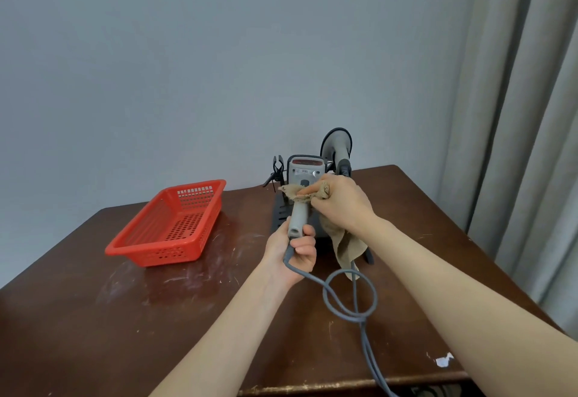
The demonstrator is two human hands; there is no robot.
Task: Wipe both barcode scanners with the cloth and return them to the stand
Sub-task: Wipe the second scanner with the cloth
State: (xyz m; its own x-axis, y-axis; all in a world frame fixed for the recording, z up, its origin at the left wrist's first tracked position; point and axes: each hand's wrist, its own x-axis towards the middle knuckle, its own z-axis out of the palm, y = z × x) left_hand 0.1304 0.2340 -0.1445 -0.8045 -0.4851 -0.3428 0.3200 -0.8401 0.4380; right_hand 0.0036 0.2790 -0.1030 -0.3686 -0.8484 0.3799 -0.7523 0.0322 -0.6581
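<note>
A grey barcode scanner is held upright above the table, its window facing me. My left hand grips the bottom of its handle, where a grey cable loops down across the table. My right hand presses a tan cloth against the scanner's neck; the rest of the cloth hangs below the hand. Behind them, a second grey scanner rests in the dark stand, whose left holder has nothing in it.
A red plastic basket sits on the brown wooden table to the left. A grey wall is behind and grey curtains hang at the right. The table's front edge runs near the frame bottom.
</note>
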